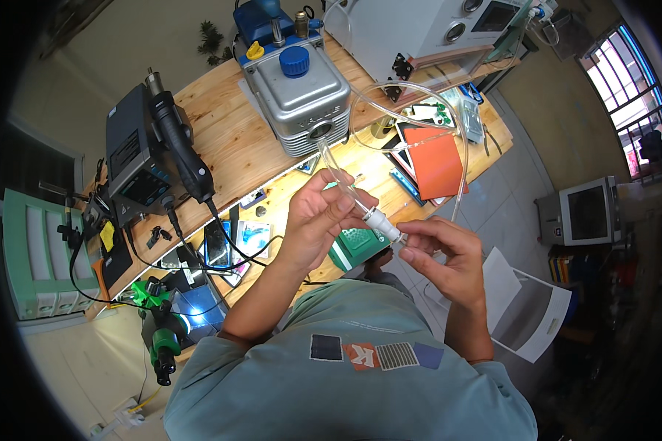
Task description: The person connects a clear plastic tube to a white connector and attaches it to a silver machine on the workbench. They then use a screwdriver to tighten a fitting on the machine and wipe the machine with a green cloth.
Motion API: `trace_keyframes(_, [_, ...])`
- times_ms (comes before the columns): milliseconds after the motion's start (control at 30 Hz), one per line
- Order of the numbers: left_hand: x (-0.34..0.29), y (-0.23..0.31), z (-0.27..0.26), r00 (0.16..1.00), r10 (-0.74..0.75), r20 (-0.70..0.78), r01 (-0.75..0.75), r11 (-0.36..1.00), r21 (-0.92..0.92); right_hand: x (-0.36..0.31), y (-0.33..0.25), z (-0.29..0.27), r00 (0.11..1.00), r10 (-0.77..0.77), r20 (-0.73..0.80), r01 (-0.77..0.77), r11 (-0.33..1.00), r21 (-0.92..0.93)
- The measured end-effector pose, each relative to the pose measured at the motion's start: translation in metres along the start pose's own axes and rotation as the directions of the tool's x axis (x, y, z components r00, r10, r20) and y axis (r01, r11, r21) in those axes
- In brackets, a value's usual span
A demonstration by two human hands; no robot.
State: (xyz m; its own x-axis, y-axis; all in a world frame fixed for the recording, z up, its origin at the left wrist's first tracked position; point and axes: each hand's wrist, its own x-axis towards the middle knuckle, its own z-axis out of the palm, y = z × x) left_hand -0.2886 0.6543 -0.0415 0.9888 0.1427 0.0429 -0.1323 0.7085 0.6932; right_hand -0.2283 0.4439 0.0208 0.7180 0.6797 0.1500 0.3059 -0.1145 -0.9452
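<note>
In front of my chest, my left hand point(320, 217) pinches a clear plastic tube point(332, 160) between thumb and fingers. One end of that tube points up toward the silver pump point(301, 92). At its lower end sits a white cylindrical fitting point(381, 223), tilted down to the right. The fingertips of my right hand point(447, 259) close round the fitting's far end, where a small shiny part shows. A long clear hose point(463, 154) loops over the right of the bench; its join with the fitting is hidden near my right hand.
A hot-air station point(136, 158) stands at the left of the raised wooden shelf point(224, 128), a large white machine point(397, 37) at the back. Below lie an orange sheet point(435, 163), a green box point(357, 246) and phones point(218, 244). A green microscope point(162, 334) is at left.
</note>
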Motion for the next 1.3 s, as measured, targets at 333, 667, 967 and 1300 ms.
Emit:
trace_keyframes(333, [0.001, 0.004, -0.002, 0.999, 0.006, 0.038, -0.009, 0.995, 0.097, -0.001, 0.014, 0.013, 0.997, 0.043, 0.06, -0.046, 0.997, 0.058])
trace_keyframes(667, [0.001, 0.007, 0.001, 0.989, -0.036, 0.142, 0.006, 0.979, 0.205, -0.001, 0.024, 0.022, 0.995, 0.084, 0.059, -0.091, 0.987, 0.134])
trace_keyframes(967, [0.005, 0.014, -0.001, 0.995, 0.034, 0.097, -0.043, 0.994, 0.097, 0.0, 0.025, 0.027, 0.99, 0.117, 0.08, -0.128, 0.98, 0.155])
trace_keyframes(1300, [0.008, 0.024, -0.01, 0.988, 0.127, 0.085, -0.126, 0.992, -0.01, -0.007, 0.022, 0.022, 0.965, 0.19, 0.182, -0.211, 0.972, 0.106])
